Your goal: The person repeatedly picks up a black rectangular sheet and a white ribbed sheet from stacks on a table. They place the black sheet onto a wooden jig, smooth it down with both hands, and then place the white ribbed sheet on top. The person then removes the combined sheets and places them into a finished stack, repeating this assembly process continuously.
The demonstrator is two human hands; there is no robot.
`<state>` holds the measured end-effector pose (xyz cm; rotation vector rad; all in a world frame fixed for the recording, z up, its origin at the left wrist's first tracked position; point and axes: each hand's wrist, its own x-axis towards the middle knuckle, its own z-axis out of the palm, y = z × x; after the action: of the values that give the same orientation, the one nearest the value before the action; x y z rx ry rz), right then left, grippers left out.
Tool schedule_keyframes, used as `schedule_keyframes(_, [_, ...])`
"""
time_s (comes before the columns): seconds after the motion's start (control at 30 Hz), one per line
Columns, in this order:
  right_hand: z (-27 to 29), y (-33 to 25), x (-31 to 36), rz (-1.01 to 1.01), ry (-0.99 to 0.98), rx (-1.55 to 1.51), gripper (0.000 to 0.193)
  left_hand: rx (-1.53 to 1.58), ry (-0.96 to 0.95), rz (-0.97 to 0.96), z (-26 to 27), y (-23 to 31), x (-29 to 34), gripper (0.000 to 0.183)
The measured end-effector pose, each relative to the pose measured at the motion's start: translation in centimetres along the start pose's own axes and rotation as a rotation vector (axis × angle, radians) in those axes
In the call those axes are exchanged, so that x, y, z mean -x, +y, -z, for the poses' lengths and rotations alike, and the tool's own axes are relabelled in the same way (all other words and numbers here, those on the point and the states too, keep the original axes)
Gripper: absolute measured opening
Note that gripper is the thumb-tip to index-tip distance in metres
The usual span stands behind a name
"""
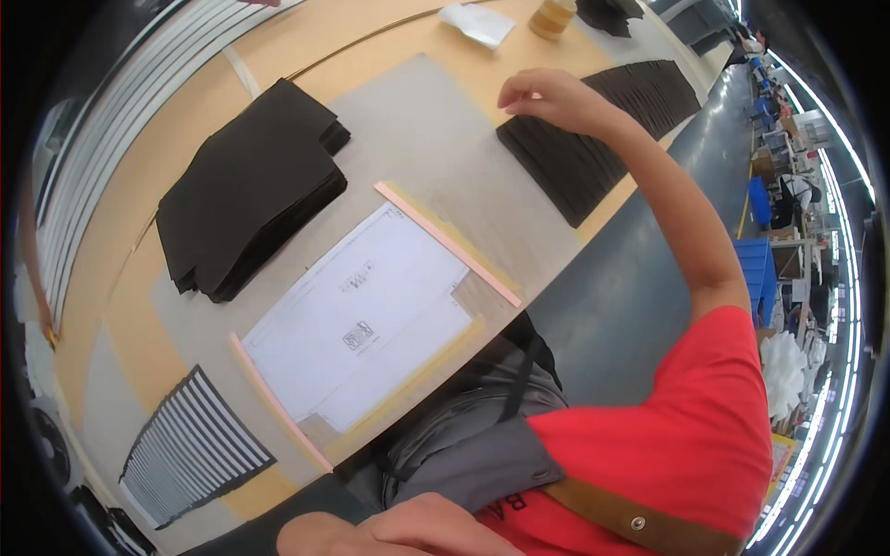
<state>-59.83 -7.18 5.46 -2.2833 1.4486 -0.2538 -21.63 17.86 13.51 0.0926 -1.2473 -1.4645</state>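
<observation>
My right hand [549, 98] is at the far right of the table, over the near-left end of a fanned row of black flat pieces [593, 139]. Its fingers are loosely bent, with a gap by the thumb, and nothing shows in them. Only part of my left hand [408, 530] appears at the lower edge, close to my body; its fingers cannot be made out. In front of me lies a white printed sheet [371, 306] between two pink strips [450, 246]. Beyond it on the left stands a thick stack of black notched sheets [250, 181].
A fanned row of dark-edged, pale-striped pieces [199, 449] lies at the near left. Along the far side are a crumpled white wrapper [477, 25], an amber container [553, 18] and dark scraps [607, 14]. Blue bins [758, 278] stand beyond the grey floor.
</observation>
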Motion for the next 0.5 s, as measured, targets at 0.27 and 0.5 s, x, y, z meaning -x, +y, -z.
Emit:
schedule_keyframes(0.27, [-1.6, -0.3, -0.7, 0.119, -0.117, 0.339, 0.006, -0.423, 0.200, 0.305, -2.1, 0.9, 3.9, 0.028])
schedule_keyframes(0.5, [-0.9, -0.9, -2.0, 0.239, -0.294, 0.600, 0.010, -0.451, 0.405, 0.408, -2.1, -0.8, 5.1, 0.016])
